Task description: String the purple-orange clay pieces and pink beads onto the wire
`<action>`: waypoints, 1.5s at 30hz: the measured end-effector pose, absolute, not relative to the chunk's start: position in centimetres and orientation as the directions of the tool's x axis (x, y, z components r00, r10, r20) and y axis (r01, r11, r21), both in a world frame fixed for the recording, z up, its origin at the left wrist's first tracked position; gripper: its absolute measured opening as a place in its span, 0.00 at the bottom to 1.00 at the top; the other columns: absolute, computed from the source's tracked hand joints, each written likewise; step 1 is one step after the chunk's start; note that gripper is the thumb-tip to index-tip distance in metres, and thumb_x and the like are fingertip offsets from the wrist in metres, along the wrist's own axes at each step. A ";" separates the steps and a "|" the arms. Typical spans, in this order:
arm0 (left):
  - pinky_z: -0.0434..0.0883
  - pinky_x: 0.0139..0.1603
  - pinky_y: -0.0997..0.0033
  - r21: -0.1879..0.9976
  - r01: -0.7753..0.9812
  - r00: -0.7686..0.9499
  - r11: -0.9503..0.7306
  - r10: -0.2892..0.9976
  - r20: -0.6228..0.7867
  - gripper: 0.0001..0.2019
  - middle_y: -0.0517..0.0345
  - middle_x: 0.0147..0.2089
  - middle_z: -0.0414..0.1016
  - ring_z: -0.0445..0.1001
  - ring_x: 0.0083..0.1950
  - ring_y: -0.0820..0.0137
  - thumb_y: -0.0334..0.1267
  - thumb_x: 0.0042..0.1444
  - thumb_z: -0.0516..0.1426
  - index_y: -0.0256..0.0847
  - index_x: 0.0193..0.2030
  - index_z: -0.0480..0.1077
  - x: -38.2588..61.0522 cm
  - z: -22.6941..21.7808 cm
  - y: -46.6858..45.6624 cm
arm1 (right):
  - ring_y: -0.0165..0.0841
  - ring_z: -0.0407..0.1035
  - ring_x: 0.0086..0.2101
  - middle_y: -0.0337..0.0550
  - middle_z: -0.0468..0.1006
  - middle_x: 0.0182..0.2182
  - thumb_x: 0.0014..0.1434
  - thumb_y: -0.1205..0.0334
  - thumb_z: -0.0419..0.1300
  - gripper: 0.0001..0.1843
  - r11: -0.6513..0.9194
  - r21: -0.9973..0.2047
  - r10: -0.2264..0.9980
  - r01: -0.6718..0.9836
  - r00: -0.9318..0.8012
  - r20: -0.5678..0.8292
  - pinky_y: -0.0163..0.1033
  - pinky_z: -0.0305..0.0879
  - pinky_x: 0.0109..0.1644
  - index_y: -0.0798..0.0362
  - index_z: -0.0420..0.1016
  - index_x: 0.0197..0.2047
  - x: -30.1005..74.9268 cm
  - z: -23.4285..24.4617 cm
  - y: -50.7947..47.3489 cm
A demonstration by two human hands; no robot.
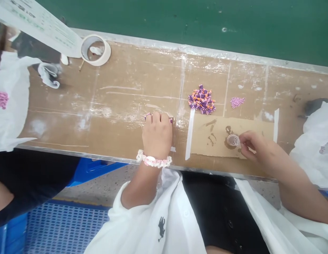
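My left hand is palm down on the brown tabletop, its fingers close together and curled over small purple pieces. Bits of purple stick out on both sides of the fingertips; the rest is covered by the hand. On the right, thumb and forefinger of my right hand pinch the edge of a small clear cup. The cup stands on a taped-down cardboard sheet with dark wet stains. Behind the sheet lies a pile of purple and orange pieces with pink edges. Small pink bits form a heap beside it.
A roll of masking tape sits at the back left, near a printed sheet and a crumpled grey-white cloth. White plastic bags lie at both ends. Another person's dark-clothed leg is at left. Green surface lies beyond.
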State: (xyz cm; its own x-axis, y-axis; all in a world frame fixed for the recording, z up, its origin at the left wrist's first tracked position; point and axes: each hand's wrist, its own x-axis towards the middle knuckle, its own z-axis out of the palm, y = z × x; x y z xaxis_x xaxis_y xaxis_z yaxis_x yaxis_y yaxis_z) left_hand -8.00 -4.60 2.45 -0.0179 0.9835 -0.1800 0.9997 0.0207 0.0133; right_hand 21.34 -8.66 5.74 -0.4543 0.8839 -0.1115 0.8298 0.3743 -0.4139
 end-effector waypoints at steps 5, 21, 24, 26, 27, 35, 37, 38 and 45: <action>0.67 0.48 0.57 0.079 0.997 -0.009 0.020 0.991 -0.131 0.13 0.39 0.44 0.72 0.69 0.48 0.52 0.35 0.64 0.47 0.33 0.42 0.71 -7.3 2.5 -4.7 | 0.27 0.60 0.20 0.38 0.73 0.27 0.59 0.70 0.50 0.05 0.476 -0.362 0.849 0.801 -0.527 -0.051 0.32 0.56 0.23 0.49 0.60 0.36 20.7 5.9 -8.1; 0.60 0.24 0.77 0.952 -0.089 0.080 0.294 0.954 -0.287 0.15 0.62 0.26 0.66 0.61 0.23 0.79 0.49 0.61 0.55 0.40 0.43 0.73 -5.9 2.3 -6.2 | 0.27 0.59 0.20 0.37 0.70 0.25 0.59 0.73 0.50 0.07 0.610 -0.186 0.785 0.770 -0.619 0.011 0.32 0.54 0.22 0.51 0.60 0.39 20.4 5.7 -8.3; 0.53 0.20 0.80 0.784 -0.425 0.200 0.452 0.892 -0.406 0.16 0.64 0.26 0.63 0.55 0.21 0.82 0.50 0.57 0.60 0.40 0.44 0.74 -4.6 2.3 -6.4 | 0.27 0.60 0.19 0.37 0.71 0.26 0.59 0.72 0.50 0.07 0.596 -0.226 0.791 0.771 -0.612 -0.004 0.32 0.54 0.22 0.50 0.60 0.38 20.7 5.8 -8.3; 0.52 0.19 0.82 0.676 -0.541 0.260 0.500 0.864 -0.431 0.16 0.64 0.27 0.64 0.54 0.21 0.84 0.47 0.54 0.63 0.39 0.44 0.75 -4.0 2.4 -6.4 | 0.27 0.62 0.20 0.37 0.73 0.28 0.59 0.71 0.52 0.07 0.542 -0.274 0.825 0.794 -0.565 -0.003 0.32 0.56 0.23 0.50 0.61 0.38 20.9 6.0 -8.4; 0.52 0.19 0.83 0.633 -0.579 0.283 0.514 0.855 -0.434 0.15 0.64 0.28 0.66 0.55 0.21 0.85 0.45 0.52 0.65 0.39 0.44 0.75 -3.8 2.4 -6.4 | 0.26 0.64 0.21 0.37 0.74 0.29 0.58 0.71 0.53 0.07 0.507 -0.305 0.848 0.806 -0.530 0.009 0.32 0.57 0.24 0.50 0.61 0.38 20.9 6.1 -8.5; 0.72 0.37 0.76 0.458 -0.656 0.381 0.600 0.787 -0.486 0.14 0.58 0.37 0.79 0.78 0.38 0.73 0.37 0.45 0.69 0.39 0.39 0.75 -2.7 2.6 -6.7 | 0.26 0.64 0.23 0.37 0.72 0.30 0.54 0.76 0.60 0.15 0.312 -0.766 0.946 0.562 -0.262 0.193 0.34 0.61 0.25 0.47 0.63 0.37 18.5 6.6 -9.2; 0.73 0.39 0.74 0.441 -0.662 0.397 0.606 0.783 -0.479 0.13 0.58 0.38 0.80 0.78 0.40 0.72 0.37 0.44 0.70 0.39 0.36 0.74 -2.2 2.7 -6.8 | 0.29 0.66 0.26 0.38 0.72 0.30 0.53 0.76 0.60 0.15 0.298 -0.835 0.953 0.462 -0.188 0.236 0.35 0.62 0.25 0.47 0.64 0.37 17.4 6.3 -9.4; 0.73 0.39 0.74 0.437 -0.665 0.399 0.605 0.783 -0.477 0.13 0.57 0.39 0.80 0.78 0.40 0.72 0.38 0.43 0.70 0.39 0.34 0.74 -1.9 2.7 -6.9 | 0.30 0.67 0.28 0.38 0.72 0.30 0.53 0.76 0.60 0.15 0.299 -0.853 0.954 0.428 -0.155 0.256 0.36 0.63 0.26 0.47 0.64 0.37 16.9 6.1 -9.5; 0.59 0.20 0.84 0.409 -0.675 0.426 0.614 0.777 -0.463 0.14 0.64 0.29 0.71 0.64 0.25 0.83 0.39 0.46 0.69 0.38 0.33 0.69 -0.9 3.4 -7.4 | 0.31 0.68 0.30 0.38 0.73 0.31 0.51 0.78 0.61 0.17 0.359 -0.864 0.933 0.354 -0.120 0.338 0.39 0.67 0.30 0.47 0.65 0.37 14.7 6.0 -9.3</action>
